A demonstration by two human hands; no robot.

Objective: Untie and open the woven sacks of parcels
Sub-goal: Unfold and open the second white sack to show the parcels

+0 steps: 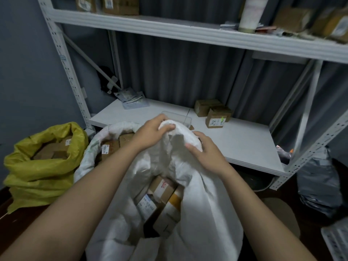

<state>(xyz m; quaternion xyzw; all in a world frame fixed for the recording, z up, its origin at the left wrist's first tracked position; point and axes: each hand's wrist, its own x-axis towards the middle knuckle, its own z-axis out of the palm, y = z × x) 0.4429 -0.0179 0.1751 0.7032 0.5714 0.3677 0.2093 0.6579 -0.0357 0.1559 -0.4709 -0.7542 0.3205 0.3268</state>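
A white woven sack (207,204) stands in front of me with its mouth open, and several cardboard parcels (162,191) show inside. My left hand (150,132) grips the bunched far rim of the sack at the top. My right hand (205,149) holds the same rolled rim just to the right, thumb on the fabric. Behind it to the left stands a second white sack (90,153), open, with boxes inside. A yellow sack (43,166) at the far left is open too and holds brown parcels.
A white metal rack (244,144) stands behind the sacks; its low shelf carries two small cardboard boxes (214,113), a clear plastic tub (177,115) and flat mailers (131,98). Grey plastic parcel bags (320,181) lie at the right. The upper shelf holds more boxes.
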